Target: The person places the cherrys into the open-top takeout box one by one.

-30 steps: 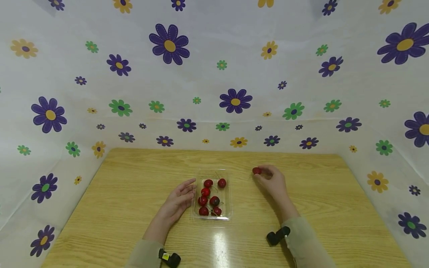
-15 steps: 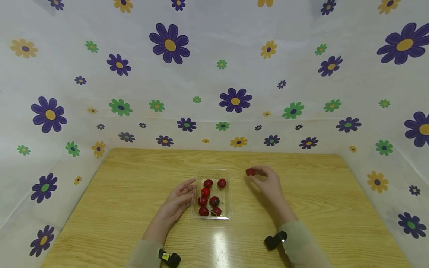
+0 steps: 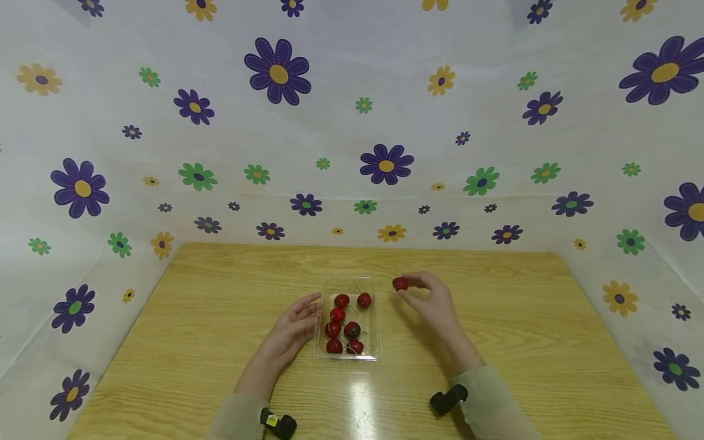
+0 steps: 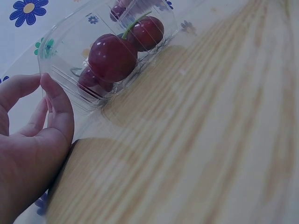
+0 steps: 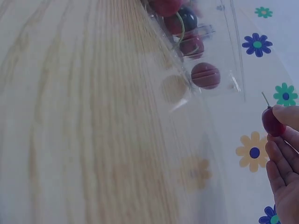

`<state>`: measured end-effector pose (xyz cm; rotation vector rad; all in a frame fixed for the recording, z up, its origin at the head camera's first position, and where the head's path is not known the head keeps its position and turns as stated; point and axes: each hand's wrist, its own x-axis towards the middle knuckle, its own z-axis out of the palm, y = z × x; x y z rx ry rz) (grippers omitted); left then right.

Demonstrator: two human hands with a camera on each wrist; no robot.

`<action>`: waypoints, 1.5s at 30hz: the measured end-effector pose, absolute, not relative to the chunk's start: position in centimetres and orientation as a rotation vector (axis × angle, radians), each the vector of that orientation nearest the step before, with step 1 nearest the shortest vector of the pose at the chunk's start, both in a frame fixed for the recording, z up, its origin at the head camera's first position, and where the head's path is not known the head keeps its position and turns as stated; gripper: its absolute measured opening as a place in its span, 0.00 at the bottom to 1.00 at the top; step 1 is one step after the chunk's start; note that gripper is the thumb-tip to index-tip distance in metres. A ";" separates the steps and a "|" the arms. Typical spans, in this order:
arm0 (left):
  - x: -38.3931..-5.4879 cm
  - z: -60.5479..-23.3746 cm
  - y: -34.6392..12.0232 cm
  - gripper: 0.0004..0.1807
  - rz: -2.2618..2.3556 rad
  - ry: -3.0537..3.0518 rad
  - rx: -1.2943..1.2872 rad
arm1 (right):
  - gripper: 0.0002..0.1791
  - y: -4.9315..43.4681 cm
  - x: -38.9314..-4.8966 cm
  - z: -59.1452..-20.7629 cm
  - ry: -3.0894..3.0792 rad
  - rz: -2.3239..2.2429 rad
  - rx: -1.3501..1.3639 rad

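Note:
A clear plastic box (image 3: 378, 324) sits on the table, holding several dark red cherries (image 3: 352, 330), some with green stems. Beside its left wall lies my left hand (image 3: 291, 330), fingers loosely bent and fingertips at the wall. The left wrist view shows the thumb and a fingertip right at the corner of the box (image 4: 60, 60). To the right of the box, my right hand (image 3: 436, 302) pinches one cherry (image 3: 400, 283) between thumb and fingers, above the table. That cherry (image 5: 272, 122) shows its short stem pointing up in the right wrist view.
The wooden table (image 3: 231, 275) reaches back to a white cloth (image 3: 330, 134) printed with flowers, which hangs behind and on both sides. A dark camera (image 3: 448, 400) is strapped on the right wrist, another camera (image 3: 280, 425) on the left.
My right hand has moved left with the cherry, closer to the box. The left hand and the box have stayed in place.

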<state>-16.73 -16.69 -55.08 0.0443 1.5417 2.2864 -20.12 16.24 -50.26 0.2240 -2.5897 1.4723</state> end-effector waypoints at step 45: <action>-16.6 -54.7 -16.6 0.34 2.272 1.553 0.014 | 0.19 11.0 -17.9 -48.9 -2.615 1.370 0.644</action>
